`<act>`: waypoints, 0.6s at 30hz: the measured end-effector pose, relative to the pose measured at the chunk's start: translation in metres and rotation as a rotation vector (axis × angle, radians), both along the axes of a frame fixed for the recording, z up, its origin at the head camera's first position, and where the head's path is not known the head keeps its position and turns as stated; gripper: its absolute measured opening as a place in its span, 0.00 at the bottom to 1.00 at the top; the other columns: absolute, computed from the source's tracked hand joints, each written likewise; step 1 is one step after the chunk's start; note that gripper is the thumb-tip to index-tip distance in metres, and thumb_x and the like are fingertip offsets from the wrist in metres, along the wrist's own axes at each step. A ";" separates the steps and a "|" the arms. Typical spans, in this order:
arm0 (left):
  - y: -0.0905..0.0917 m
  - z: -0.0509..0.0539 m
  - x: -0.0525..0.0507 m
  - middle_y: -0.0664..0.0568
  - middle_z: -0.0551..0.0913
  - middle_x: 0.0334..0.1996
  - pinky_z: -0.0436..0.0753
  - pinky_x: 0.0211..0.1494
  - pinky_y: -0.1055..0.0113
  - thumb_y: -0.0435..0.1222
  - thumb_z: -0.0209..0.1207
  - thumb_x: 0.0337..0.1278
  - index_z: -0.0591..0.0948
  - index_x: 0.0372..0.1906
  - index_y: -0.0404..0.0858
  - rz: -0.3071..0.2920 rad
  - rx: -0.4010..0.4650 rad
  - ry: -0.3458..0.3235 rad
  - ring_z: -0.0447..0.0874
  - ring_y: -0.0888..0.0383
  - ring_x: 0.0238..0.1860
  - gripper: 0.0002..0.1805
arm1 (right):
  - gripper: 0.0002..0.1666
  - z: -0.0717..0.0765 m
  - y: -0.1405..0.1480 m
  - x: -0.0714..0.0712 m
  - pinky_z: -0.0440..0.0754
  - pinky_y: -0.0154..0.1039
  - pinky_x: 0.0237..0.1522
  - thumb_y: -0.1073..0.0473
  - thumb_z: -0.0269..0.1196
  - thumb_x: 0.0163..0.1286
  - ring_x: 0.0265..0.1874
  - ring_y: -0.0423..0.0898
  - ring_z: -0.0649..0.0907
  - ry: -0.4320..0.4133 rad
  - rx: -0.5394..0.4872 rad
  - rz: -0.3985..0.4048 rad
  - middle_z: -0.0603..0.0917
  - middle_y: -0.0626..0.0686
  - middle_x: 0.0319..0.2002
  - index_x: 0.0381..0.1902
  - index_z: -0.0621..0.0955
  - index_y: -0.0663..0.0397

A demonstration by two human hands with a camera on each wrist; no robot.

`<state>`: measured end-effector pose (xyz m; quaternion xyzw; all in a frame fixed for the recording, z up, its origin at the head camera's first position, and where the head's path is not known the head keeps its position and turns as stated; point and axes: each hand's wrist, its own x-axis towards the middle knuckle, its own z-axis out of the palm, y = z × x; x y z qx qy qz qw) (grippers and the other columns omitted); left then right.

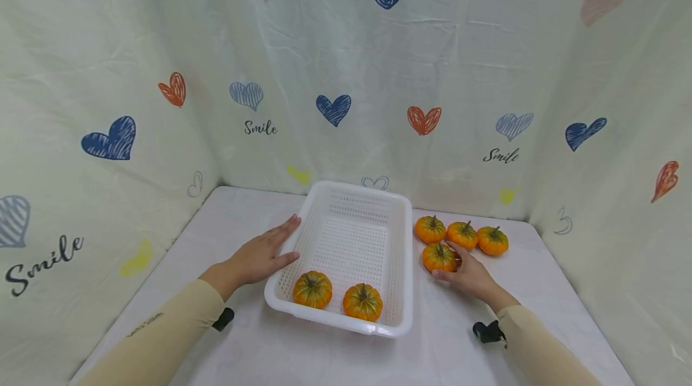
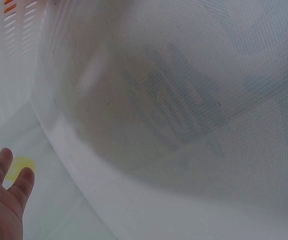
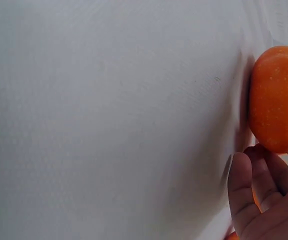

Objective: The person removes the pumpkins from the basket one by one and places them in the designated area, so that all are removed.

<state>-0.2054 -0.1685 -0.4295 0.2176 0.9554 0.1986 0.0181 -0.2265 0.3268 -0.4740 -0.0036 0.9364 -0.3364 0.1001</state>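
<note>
A white plastic basket (image 1: 351, 248) stands mid-table with two small orange pumpkins (image 1: 312, 289) (image 1: 363, 302) at its near end. Against the basket's left rim rests the left hand (image 1: 258, 257), its fingers straight; the left wrist view shows part of this hand (image 2: 6, 200) beside the basket wall (image 2: 9, 60). Right of the basket, the right hand (image 1: 469, 272) has its thumb and fingers curled round a pumpkin (image 1: 438, 257). The right wrist view shows that pumpkin (image 3: 276, 100) between the thumb and the fingers of the right hand (image 3: 269, 200).
Behind the right hand, three more pumpkins (image 1: 430, 229) (image 1: 462, 235) (image 1: 492, 241) sit close together on the white table (image 1: 238, 332). A pale curtain (image 1: 459, 74) printed with hearts hangs behind the table and at both sides.
</note>
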 end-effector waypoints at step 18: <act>-0.001 -0.002 -0.002 0.48 0.50 0.79 0.61 0.71 0.40 0.54 0.53 0.71 0.50 0.81 0.43 -0.011 0.007 0.006 0.54 0.43 0.75 0.43 | 0.60 0.090 -0.014 -0.004 0.80 0.60 0.53 0.40 0.71 0.62 0.63 0.64 0.71 0.212 -0.021 0.109 0.67 0.64 0.70 0.79 0.52 0.54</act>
